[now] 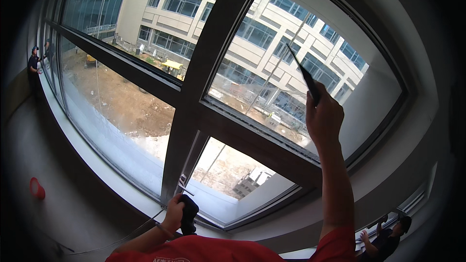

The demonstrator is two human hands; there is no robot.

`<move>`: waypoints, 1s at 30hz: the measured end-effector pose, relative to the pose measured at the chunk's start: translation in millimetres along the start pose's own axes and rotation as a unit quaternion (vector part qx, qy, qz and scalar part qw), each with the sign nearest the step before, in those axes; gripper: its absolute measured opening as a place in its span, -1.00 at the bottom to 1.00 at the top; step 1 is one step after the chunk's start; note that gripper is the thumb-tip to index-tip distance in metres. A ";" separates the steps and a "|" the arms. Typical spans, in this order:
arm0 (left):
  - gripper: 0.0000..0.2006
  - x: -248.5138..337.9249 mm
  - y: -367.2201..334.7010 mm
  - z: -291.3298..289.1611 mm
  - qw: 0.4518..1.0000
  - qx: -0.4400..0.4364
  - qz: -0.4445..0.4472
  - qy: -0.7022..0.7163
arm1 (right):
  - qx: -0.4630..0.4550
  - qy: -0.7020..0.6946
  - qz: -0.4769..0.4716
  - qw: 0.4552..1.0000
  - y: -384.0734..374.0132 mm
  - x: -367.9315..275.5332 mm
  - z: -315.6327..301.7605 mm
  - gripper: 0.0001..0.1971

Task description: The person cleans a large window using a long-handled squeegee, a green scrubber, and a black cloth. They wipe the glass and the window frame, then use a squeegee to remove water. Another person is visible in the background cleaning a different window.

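Note:
My right hand (324, 116) is raised in front of the upper right window pane (272, 75). It is closed around the thick end of a long dark tool (305, 73) that tapers to a thin tip pointing up and left; its exact kind does not show. Low in front of me, my left hand (173, 215) grips a bulky black object (189, 213), whose kind I cannot make out. Just above that hand is the metal window handle (186, 187) of the small lower pane (233, 174). Whether the tool's tip touches the glass is unclear.
Dark window frame bars (194, 82) cross before me, above a pale sill (104, 167). A red bucket-like container (37, 188) stands at the far left. One person (34, 63) is by the windows at far left, another (388, 240) at lower right. A thin cord (124, 237) trails lower left.

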State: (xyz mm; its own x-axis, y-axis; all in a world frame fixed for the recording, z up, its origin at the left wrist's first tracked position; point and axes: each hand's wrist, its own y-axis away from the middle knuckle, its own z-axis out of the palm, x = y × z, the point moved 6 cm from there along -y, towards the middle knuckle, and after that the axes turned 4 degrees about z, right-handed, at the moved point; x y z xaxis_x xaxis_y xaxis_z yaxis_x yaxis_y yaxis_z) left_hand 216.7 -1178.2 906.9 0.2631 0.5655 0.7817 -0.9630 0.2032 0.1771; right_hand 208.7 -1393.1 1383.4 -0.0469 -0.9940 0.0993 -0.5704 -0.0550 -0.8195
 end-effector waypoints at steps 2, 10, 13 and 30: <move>-0.73 -13.9 -4.6 -14.3 1.000 -0.010 0.009 -0.020 | 0.061 -0.195 0.155 0.967 -2.4 46.2 -0.7 -0.73; -0.74 -8.6 -2.1 37.1 0.997 -0.065 -0.036 -0.008 | 0.136 -0.487 0.257 0.824 5.4 -60.3 162.9 -0.72; -0.72 -16.0 -6.1 53.6 0.997 -0.073 -0.015 -0.035 | 0.127 -0.524 0.280 0.794 9.5 -71.0 176.9 -0.73; -0.74 -61.3 -23.4 21.7 0.990 -0.068 -0.033 -0.118 | -0.075 -0.051 0.064 0.994 -2.7 141.8 -42.1 -0.70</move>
State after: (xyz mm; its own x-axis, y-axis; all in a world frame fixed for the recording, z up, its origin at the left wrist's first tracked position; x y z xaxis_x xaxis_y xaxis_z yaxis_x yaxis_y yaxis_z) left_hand 221.8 -1234.9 867.8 0.2890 0.3472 0.8921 -0.9229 0.3489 0.1631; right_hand 169.1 -1529.8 1423.5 -0.0482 -0.9967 -0.0647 -0.6820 0.0802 -0.7270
